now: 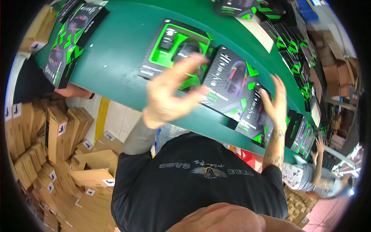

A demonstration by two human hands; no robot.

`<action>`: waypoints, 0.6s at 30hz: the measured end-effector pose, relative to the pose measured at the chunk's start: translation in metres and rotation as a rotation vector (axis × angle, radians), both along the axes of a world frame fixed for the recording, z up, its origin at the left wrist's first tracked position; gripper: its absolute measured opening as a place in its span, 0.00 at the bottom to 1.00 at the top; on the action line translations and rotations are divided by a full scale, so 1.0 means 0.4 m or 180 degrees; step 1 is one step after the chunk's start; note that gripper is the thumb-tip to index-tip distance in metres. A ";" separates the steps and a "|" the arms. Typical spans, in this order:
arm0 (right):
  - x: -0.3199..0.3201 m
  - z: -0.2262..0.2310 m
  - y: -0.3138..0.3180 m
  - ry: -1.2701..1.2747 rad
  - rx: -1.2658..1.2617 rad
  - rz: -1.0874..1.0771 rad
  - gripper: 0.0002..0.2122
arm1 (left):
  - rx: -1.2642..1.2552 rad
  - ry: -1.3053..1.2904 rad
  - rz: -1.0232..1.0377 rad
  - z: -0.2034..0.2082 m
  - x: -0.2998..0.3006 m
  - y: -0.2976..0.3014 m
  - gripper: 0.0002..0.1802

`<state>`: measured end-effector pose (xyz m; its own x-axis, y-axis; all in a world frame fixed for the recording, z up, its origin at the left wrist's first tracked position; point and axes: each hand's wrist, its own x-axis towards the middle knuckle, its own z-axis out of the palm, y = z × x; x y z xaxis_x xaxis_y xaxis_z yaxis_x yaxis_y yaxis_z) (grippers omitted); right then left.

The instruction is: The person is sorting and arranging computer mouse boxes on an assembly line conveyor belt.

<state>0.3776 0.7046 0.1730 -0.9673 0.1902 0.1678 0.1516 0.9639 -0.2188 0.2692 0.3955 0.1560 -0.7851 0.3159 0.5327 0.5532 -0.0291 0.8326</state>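
An open black box (148, 63) lies on the green tabletop (116, 58). Its bright green insert (157, 55) holds a black computer mouse (188, 47) and a small black part whose kind I cannot make out. My left hand (164, 92), blurred, hovers at the box's near right corner with fingers apart, partly covering the mouse. Between my hands lies a closed mouse box (224, 87) with a mouse pictured on its lid. My right hand (276, 102) has its fingers spread beside another closed mouse box (251, 120); whether it touches that box is unclear.
Black-and-green boxes stand in a row (297, 58) along the table's far right, and more lie at the left (62, 58). Brown cartons (58, 131) crowd the floor at left. To the right, a co-worker's hand (320, 145) reaches towards the table.
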 end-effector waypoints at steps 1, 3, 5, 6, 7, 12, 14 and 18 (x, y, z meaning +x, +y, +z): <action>0.034 0.007 0.025 0.0084 0.0109 -0.0203 0.25 | -0.0126 0.0806 -0.0214 -0.034 -0.001 0.041 0.27; 0.100 0.004 0.083 0.0160 0.0200 -0.0717 0.24 | -0.1190 0.1577 0.0112 -0.036 0.049 0.102 0.27; 0.174 -0.004 0.128 0.0035 0.0343 -0.1066 0.24 | -0.1204 0.1830 0.0000 -0.067 0.072 0.140 0.22; 0.214 -0.023 0.154 -0.0015 0.0421 -0.1229 0.25 | -0.1301 0.1846 -0.0068 -0.075 0.077 0.147 0.21; 0.249 -0.036 0.171 -0.0120 0.0327 -0.1464 0.25 | -0.1387 0.1865 -0.0150 -0.083 0.078 0.152 0.20; 0.413 -0.084 0.228 -0.0690 -0.0043 -0.2545 0.28 | -0.1031 0.1784 0.0030 -0.067 0.071 0.138 0.21; 0.463 -0.093 0.224 -0.0592 -0.0996 -0.2782 0.31 | -0.0699 0.1858 0.0495 -0.044 0.046 0.092 0.21; 0.590 -0.121 0.177 0.0123 -0.1579 -0.1654 0.34 | -0.0981 0.0752 0.1871 -0.057 -0.056 -0.014 0.42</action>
<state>0.6134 0.7754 0.1246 -0.7261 0.6871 -0.0256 0.5472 0.5549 -0.6266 0.2469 0.3899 0.1332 -0.7464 0.0387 0.6644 0.5718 0.5481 0.6104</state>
